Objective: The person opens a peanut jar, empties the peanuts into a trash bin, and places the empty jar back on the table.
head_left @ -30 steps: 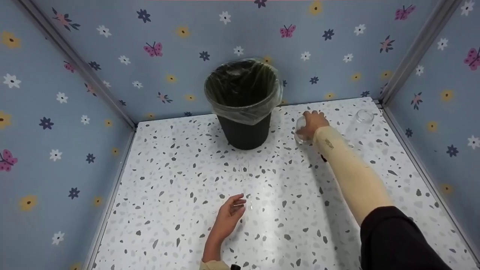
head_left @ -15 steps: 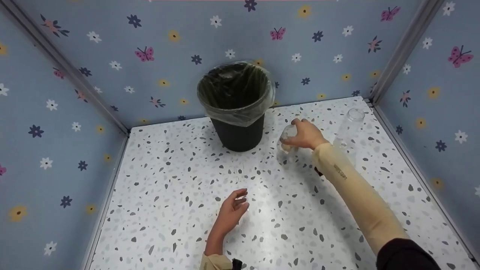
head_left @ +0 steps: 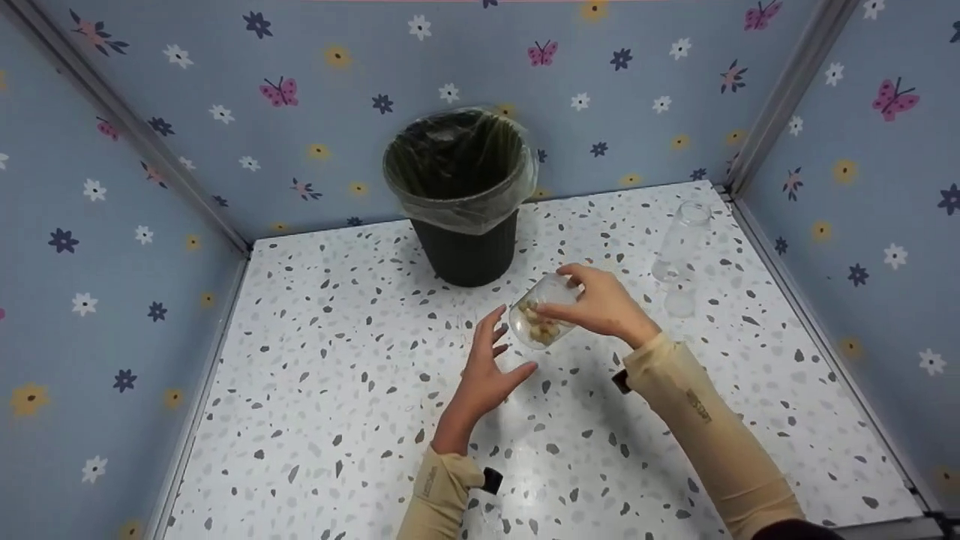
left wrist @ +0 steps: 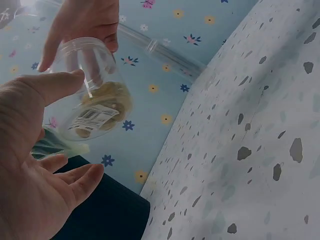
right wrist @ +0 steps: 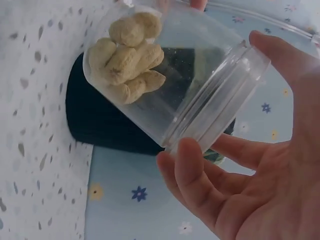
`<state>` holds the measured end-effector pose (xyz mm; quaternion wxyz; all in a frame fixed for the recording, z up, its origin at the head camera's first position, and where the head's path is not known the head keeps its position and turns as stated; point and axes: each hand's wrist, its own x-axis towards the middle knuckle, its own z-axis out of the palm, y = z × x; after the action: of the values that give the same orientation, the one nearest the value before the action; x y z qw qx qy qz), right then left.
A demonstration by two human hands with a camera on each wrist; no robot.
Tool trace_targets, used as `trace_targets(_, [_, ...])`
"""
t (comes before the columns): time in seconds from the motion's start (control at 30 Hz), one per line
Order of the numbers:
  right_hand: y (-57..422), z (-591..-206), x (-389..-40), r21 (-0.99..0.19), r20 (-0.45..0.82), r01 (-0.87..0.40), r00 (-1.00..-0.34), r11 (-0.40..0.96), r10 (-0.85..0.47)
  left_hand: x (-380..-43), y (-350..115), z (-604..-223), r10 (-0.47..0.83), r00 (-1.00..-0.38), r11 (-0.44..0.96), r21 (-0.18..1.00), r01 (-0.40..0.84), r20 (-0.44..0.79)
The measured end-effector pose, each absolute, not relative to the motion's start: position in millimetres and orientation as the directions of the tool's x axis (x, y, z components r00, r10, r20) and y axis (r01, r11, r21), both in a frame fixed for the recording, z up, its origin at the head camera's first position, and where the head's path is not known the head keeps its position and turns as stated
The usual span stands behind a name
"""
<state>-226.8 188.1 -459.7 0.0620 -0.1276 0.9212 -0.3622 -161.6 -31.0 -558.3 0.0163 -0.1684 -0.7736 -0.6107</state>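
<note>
My right hand (head_left: 604, 304) grips a clear jar (right wrist: 200, 65) around its ridged top end, tilting it above the tabletop. Several peanuts in their shells (right wrist: 127, 62) lie gathered at the jar's bottom. A barcode label (left wrist: 95, 117) shows on its base in the left wrist view. Close by on the left, my left hand (head_left: 484, 375) is spread, thumb apart from the fingers, its palm facing the jar. From the head view, a small gap separates it from the jar. Whether the ridged end carries a lid, I cannot tell.
A dark bin (head_left: 469, 255) lined with a clear bag (head_left: 480, 217) stands against the back wall. At the right are a tall clear container (head_left: 679, 244) and a small, faint clear object (head_left: 680, 300) in front of it. Flower-patterned panels (head_left: 300, 135) enclose the speckled table (head_left: 337, 337).
My right hand has lifted the jar and brought it left and nearer, tilting it. My left hand has moved forward toward it, and its fingers have spread.
</note>
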Motion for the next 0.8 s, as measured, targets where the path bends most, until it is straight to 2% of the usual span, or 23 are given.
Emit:
trace_targets(0.27, [178,-448,-212,-0.74,-0.012,-0.184,-0.958,0.647,-0.286,-160,-27,-536,0.209,-0.911,0.098,0.919,0.381,0.355])
trace_targets(0.43, [174,-446,-208,-0.769,-0.001,-0.184,-0.957,0.612,-0.289,-156,-30,-516,0.175,-0.909,0.059,0.918,0.393,0.378])
trace_targets(0.67, [169,-461,-196,-0.795,0.004,-0.192,-0.95,0.576,-0.311,-149,-36,-523,0.169,-0.903,0.052,0.911,0.408,0.395])
trace_targets(0.8, [161,-468,-185,-0.73,0.018,-0.229,-0.948,0.643,-0.317,-144,-40,-532,0.153,-0.88,0.036,0.887,0.46,0.45])
